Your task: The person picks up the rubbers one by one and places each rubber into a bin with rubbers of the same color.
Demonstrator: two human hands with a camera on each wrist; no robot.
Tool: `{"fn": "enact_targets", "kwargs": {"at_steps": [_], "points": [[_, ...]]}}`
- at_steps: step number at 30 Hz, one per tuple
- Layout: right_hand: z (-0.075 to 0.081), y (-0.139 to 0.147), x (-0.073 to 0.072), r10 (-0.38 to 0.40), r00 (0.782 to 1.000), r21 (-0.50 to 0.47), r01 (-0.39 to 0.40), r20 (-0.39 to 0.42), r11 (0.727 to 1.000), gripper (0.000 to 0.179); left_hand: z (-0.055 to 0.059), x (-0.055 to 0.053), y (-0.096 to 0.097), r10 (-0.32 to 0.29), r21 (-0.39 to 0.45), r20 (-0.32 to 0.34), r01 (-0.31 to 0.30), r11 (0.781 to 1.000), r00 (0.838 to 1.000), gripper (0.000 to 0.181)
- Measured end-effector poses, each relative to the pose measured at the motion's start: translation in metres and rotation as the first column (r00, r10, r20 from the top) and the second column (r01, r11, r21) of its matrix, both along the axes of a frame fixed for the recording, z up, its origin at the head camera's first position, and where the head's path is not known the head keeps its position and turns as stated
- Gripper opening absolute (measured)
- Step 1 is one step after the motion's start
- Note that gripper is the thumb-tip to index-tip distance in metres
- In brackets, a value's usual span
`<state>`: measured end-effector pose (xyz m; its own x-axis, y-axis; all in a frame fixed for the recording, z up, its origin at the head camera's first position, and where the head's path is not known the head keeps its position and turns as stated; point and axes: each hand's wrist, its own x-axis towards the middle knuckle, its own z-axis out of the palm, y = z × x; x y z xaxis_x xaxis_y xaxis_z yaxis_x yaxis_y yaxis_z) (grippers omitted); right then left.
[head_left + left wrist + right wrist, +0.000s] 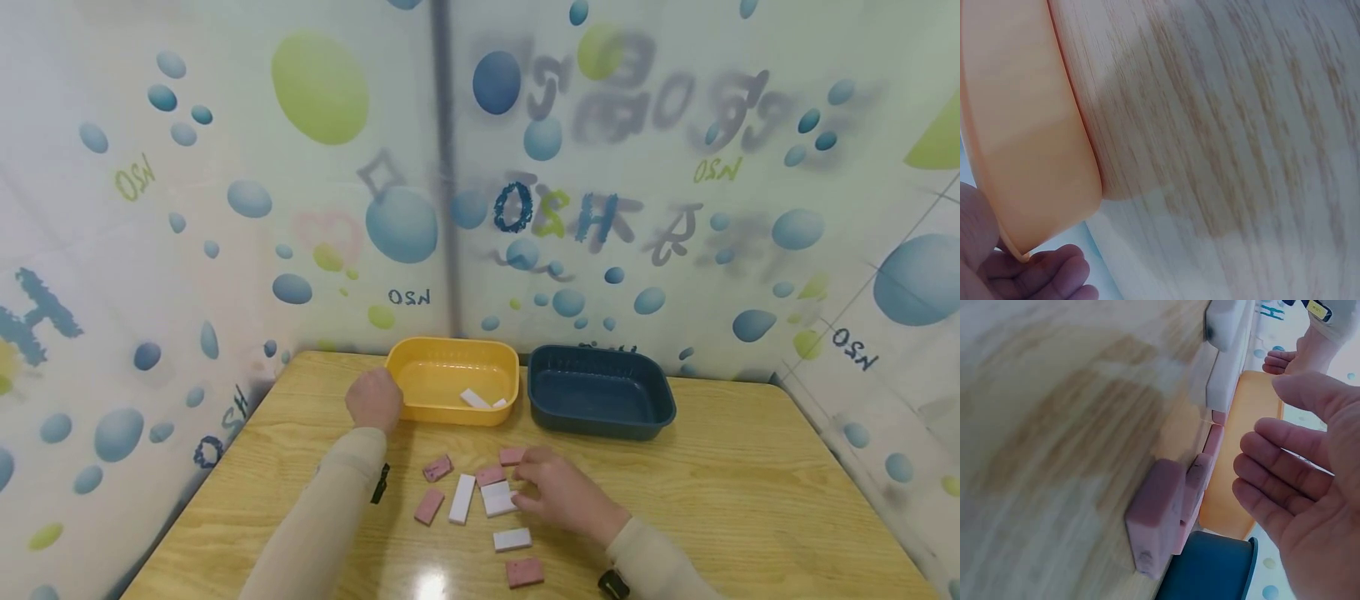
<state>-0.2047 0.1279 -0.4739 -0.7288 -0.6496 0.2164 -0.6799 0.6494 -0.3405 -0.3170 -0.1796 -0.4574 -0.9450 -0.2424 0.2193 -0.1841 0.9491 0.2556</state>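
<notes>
My left hand [375, 400] pinches the left end of the rim of a yellow plastic basin [450, 414], its thumb on one side and curled fingers on the other in the left wrist view. Two small white pieces [474, 399] lie inside that basin. My right hand [566, 497] hovers over the table beside a white block [497, 499] and a pink block [512, 456]. Seen from the right wrist, the fingers [1279, 469] are loosely bent, with nothing between them and the thumb. More pink blocks [430, 506] and white blocks [462, 498] lie scattered between both hands.
A dark blue basin [600, 427] stands right of the yellow one at the back of the wooden table [750, 483]. Curtains [337, 192] with a bubble print hang behind and along both sides. One pink block [524, 572] lies near the front.
</notes>
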Motion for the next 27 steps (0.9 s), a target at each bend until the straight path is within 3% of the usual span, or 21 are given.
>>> {"fn": "enact_targets", "kwargs": {"at_steps": [9,13,27], "points": [[-0.0027,-0.0024,0.0037,-0.006,1.000,0.060,0.004,0.031,0.998,0.018,-0.0008,-0.0006,-0.0005,0.000,-0.010,0.006,0.000,1.000,1.000,0.030],[-0.0056,-0.0035,0.0031,0.001,1.000,0.087,-0.002,0.010,0.996,0.009,-0.0004,-0.0006,-0.0004,0.000,-0.008,0.008,0.000,1.000,1.000,0.030],[-0.0079,-0.0054,0.0059,0.030,0.998,0.095,-0.025,-0.056,0.995,0.012,0.0008,-0.0003,-0.0003,-0.001,-0.007,0.018,0.001,1.000,1.000,0.028]]}}
